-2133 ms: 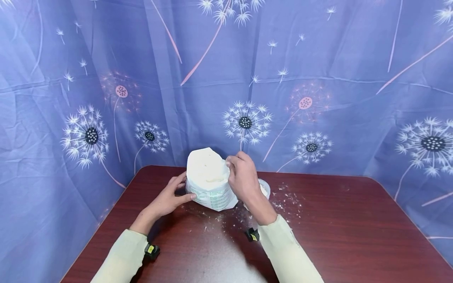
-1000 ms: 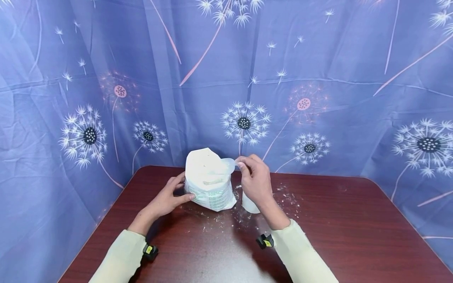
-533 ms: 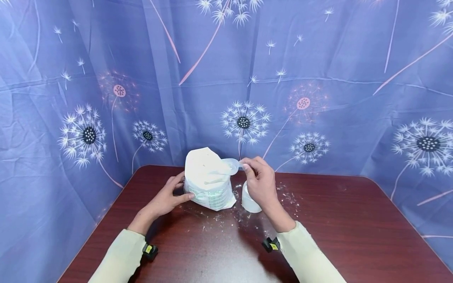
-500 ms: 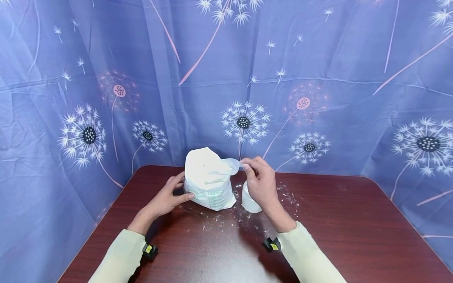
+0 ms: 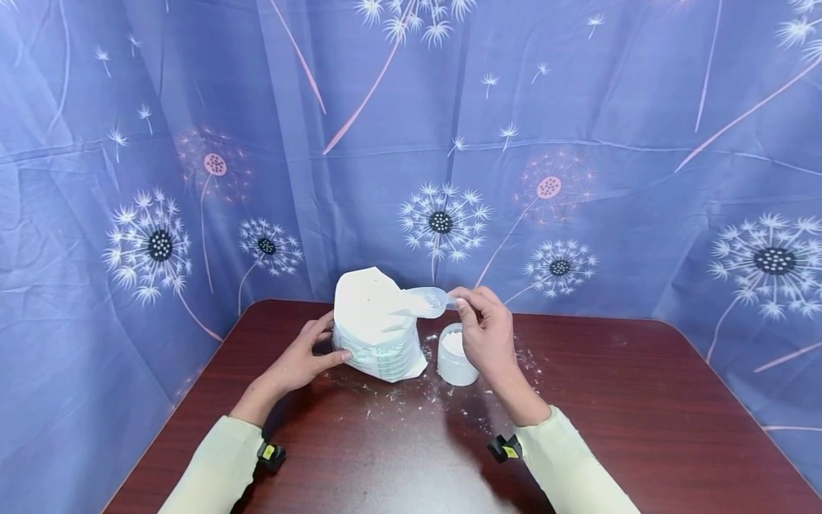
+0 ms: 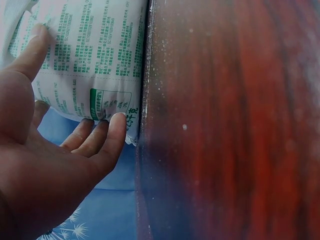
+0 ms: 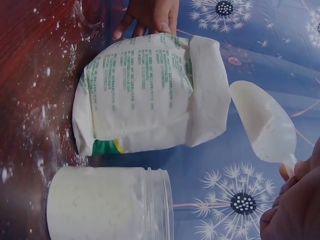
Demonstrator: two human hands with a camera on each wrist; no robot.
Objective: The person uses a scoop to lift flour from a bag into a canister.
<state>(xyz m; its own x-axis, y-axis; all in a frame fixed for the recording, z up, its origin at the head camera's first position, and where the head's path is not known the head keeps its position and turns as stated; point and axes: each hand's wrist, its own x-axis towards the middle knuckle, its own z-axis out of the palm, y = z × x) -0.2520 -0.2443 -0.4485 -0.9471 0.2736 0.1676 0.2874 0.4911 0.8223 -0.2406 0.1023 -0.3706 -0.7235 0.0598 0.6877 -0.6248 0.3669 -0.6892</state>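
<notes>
A white bag of powder (image 5: 385, 357) with green print stands at the back of the table, its top folded down around the opening. My left hand (image 5: 298, 368) rests against its left side, thumb on the front and fingers spread, as the left wrist view also shows. The handle of a translucent plastic scoop (image 5: 432, 302) is pinched in my right hand (image 5: 489, 339). The scoop's tip overlaps the bag's opening in the head view; white powder clings inside the bowl in the right wrist view. Below the right hand stands a clear jar (image 5: 456, 368), filled high with white powder.
Spilled white powder (image 7: 45, 110) speckles the dark red wooden table (image 5: 616, 414) around the jar and in front of the bag. A blue curtain (image 5: 359, 178) with dandelion prints hangs right behind the table and along its left side.
My right hand has drawn the scoop out of the bag's opening and to the right, uncovering more of the jar. The left hand stays against the bag.
</notes>
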